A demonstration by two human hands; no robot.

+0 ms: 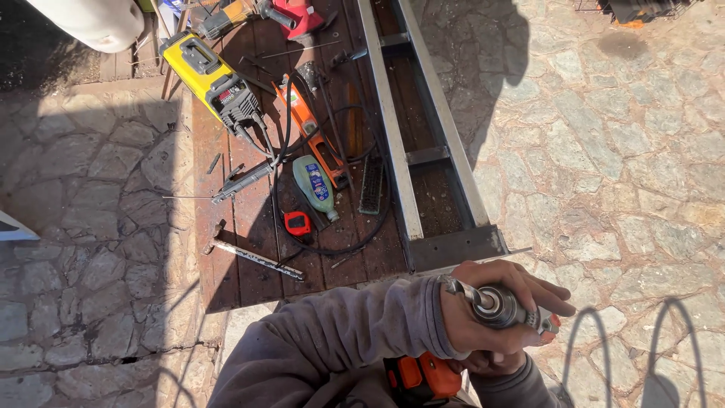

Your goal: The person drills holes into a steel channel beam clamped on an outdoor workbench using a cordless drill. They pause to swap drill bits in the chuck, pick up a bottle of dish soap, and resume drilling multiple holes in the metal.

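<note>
**Both hands on the drill chuck at the end of the steel frame**

The left hand [483,306] is wrapped around the silver chuck [495,306] of an orange power drill [423,375], fingers curled over it. The right hand [491,364] sits beneath at 6 o'clock, mostly hidden; it seems to be clasping the drill body, though I cannot tell its grip for certain. The drill is held close to the body, just at 6 o'clock of the steel frame [423,128], which runs away toward 12 o'clock along the wooden platform [226,264].

At 10 o'clock from the hands lie a red tape measure [298,224], a green bottle [315,185], a looping black cable [362,227] and a yellow welding machine [215,83].

The likely risk: with fingers around the chuck, a bumped trigger would spin it and could pinch or wrench them. Hard shadow and glare could also hide a poorly seated bit, which might slip loose.
</note>
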